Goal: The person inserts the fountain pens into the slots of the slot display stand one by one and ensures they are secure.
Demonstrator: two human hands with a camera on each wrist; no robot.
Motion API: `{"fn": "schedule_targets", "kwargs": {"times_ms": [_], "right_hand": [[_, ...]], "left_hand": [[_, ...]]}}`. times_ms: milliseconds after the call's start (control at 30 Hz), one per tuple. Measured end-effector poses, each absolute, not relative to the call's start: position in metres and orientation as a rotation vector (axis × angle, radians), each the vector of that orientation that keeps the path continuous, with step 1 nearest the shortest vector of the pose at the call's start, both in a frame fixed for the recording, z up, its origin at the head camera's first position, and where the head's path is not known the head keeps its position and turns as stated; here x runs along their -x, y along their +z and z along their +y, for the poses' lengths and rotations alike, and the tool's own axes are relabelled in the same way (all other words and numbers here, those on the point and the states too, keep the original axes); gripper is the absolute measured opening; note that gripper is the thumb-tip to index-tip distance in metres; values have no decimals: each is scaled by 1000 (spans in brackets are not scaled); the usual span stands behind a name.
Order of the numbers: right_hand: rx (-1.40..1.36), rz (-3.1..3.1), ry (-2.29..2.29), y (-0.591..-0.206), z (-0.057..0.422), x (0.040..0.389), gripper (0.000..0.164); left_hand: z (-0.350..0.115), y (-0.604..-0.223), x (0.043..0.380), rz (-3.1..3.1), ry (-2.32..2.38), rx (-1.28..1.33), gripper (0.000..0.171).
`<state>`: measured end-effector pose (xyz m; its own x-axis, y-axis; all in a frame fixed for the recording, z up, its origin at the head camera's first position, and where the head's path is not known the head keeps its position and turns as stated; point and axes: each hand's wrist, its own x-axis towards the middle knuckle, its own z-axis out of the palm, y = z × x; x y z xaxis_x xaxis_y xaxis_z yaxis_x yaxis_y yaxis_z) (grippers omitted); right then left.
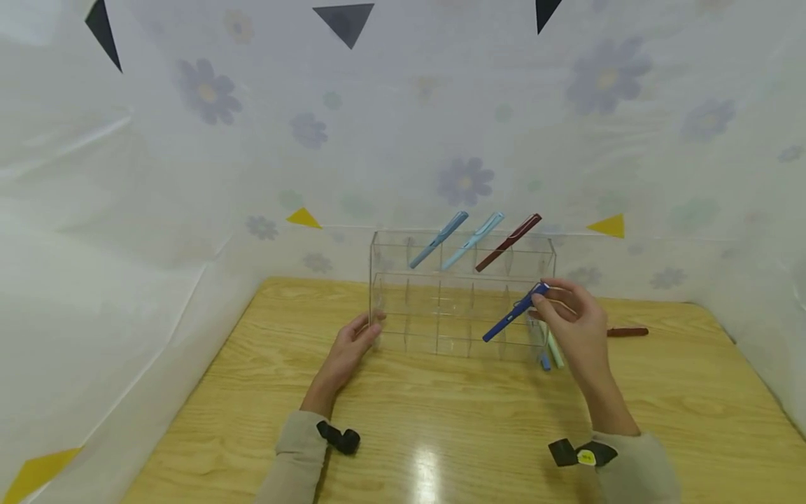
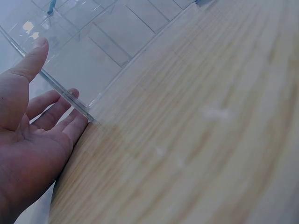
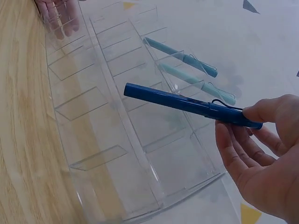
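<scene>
My right hand pinches a dark blue pen by its clip end, between thumb and fingers. The pen slants in front of the right part of a clear tiered pen rack, its other end pointing down and left. In the right wrist view, the pen shows above the rack's clear dividers. My left hand holds the rack's left end; in the left wrist view, the thumb is on the near side and the fingers are round the edge. The upper tier bears a steel-blue pen, a light blue pen and a dark red pen.
On the wooden table, a pale green pen and a blue pen lie by the rack's right end, partly hidden. Farther right lies a dark red pen. A flower-patterned sheet hangs behind the table.
</scene>
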<state>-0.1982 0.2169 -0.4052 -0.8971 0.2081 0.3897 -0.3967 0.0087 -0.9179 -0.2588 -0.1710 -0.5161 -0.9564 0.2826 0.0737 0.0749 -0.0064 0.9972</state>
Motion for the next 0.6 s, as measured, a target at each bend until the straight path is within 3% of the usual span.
{"fn": "schedule_targets", "kwargs": {"times_ms": [600], "right_hand": [[-304,-1703,2009,-386,186,221,33]], "left_hand": [[-171,-516,259,2121,2082,-371,47]]}}
